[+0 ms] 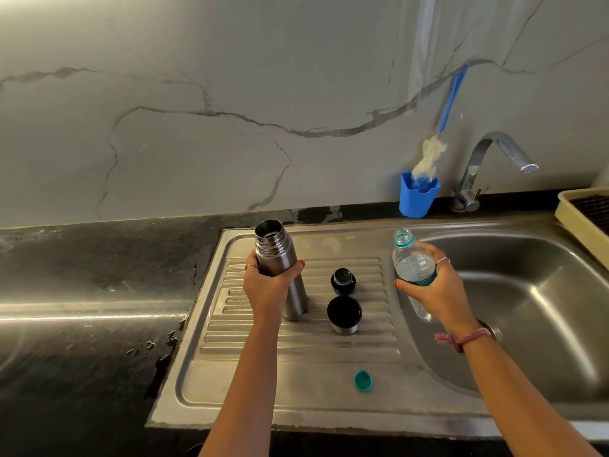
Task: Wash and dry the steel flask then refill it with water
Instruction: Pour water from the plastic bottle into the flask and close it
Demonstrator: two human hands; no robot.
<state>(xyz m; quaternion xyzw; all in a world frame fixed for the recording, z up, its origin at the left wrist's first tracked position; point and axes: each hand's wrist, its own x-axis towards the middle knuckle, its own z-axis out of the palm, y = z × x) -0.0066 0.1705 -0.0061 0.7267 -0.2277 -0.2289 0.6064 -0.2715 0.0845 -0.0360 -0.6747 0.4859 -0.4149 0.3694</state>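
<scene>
A small teal plastic bottle cap point(363, 380) lies on the near drainboard. The left hand point(267, 285) grips the open cylindrical steel flask point(280, 268), upright on the ribs; the right hand point(435, 291) grips a clear uncapped plastic water bottle point(412, 263) at the basin's left edge.

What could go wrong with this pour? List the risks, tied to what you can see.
1. The steel flask has a narrow mouth and the plastic water bottle in the right hand is held apart from it; a quick tilt may spill onto the drainboard.
2. The left hand steadies the flask on ridges; it may wobble.
3. The inner stopper and cup lid stand close by and could get knocked.
</scene>
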